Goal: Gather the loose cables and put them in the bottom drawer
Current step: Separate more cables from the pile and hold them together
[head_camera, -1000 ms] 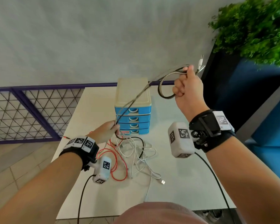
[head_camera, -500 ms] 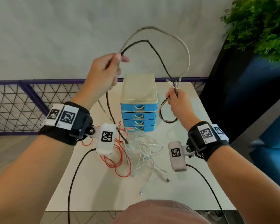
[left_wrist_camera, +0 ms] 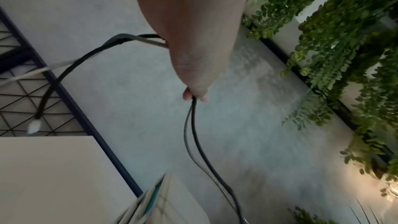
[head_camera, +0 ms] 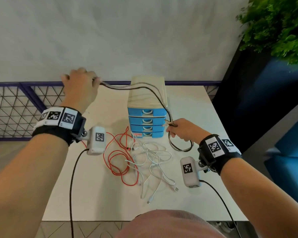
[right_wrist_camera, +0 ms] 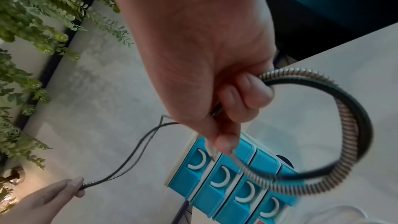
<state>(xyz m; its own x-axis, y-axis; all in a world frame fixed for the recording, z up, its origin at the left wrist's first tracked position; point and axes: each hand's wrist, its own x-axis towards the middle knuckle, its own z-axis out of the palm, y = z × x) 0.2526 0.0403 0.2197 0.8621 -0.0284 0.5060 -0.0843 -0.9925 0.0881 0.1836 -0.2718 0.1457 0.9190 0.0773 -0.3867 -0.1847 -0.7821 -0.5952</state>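
Observation:
My left hand (head_camera: 81, 86) is raised at the back left and pinches a braided grey cable (head_camera: 159, 95) together with a black cable (left_wrist_camera: 194, 125). Both strands run over the small drawer unit (head_camera: 147, 107), whose blue drawers are all shut, down to my right hand (head_camera: 182, 129). That hand (right_wrist_camera: 215, 91) grips a coiled loop of the braided cable (right_wrist_camera: 349, 122) beside the unit's right front. A red cable (head_camera: 117, 157) and tangled white cables (head_camera: 155, 160) lie on the white table (head_camera: 93, 194) before the bottom drawer (head_camera: 147, 134).
A purple mesh railing (head_camera: 15, 109) borders the table's left and back. A dark blue panel (head_camera: 265, 100) and green plant (head_camera: 279, 26) stand at the right. A grey wall (head_camera: 127, 40) rises behind. My lap (head_camera: 162, 224) meets the table's near edge.
My left hand has swung down and to the left with the cables, drawing them out over the drawer unit. My right hand has dropped lower beside the drawers, still holding the coil.

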